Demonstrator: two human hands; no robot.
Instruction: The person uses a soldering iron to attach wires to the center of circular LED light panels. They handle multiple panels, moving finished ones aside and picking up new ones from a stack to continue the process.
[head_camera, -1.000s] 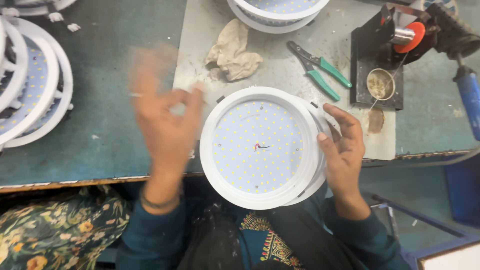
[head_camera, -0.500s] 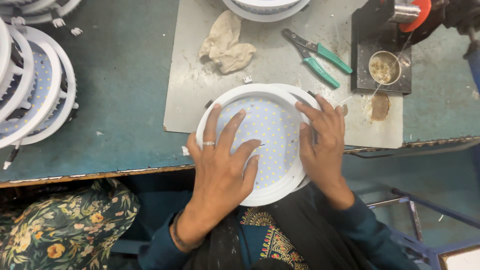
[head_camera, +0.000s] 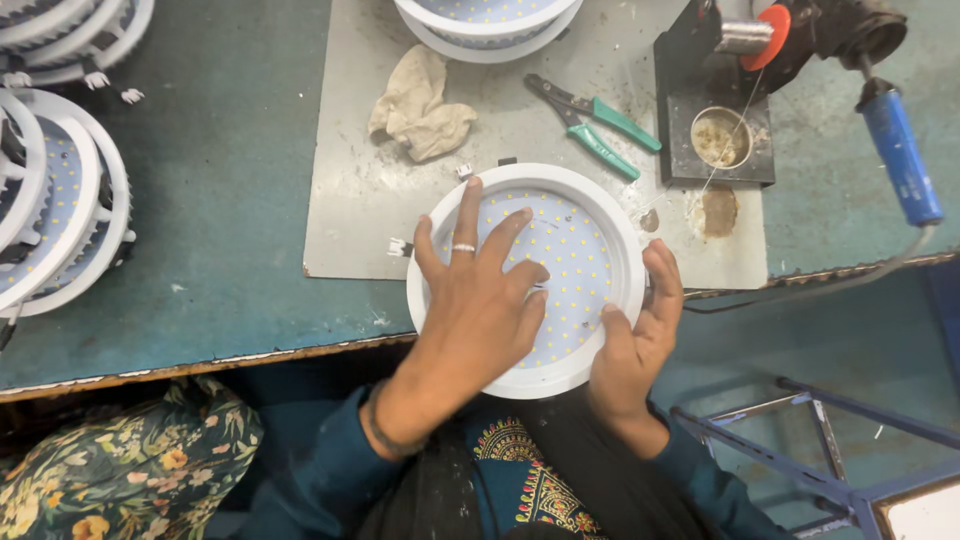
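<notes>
A round white light fitting (head_camera: 590, 215) with a dotted LED board inside lies at the table's near edge, partly on a grey metal plate (head_camera: 350, 180). My left hand (head_camera: 480, 300), a ring on one finger, lies flat with fingers spread on the LED board. My right hand (head_camera: 635, 340) cups the fitting's right rim from below and the side, thumb on the rim.
A crumpled cloth (head_camera: 420, 110) and green-handled pliers (head_camera: 595, 125) lie on the plate. Another white fitting (head_camera: 488, 25) sits at the back. A soldering stand with a small tin (head_camera: 722, 135) and a blue-handled iron (head_camera: 897, 150) are at right. More fittings (head_camera: 60, 200) are stacked at left.
My left hand came down from the air onto the LED board and slid up across it. My right hand shifted from the upper right rim to the lower right rim.
</notes>
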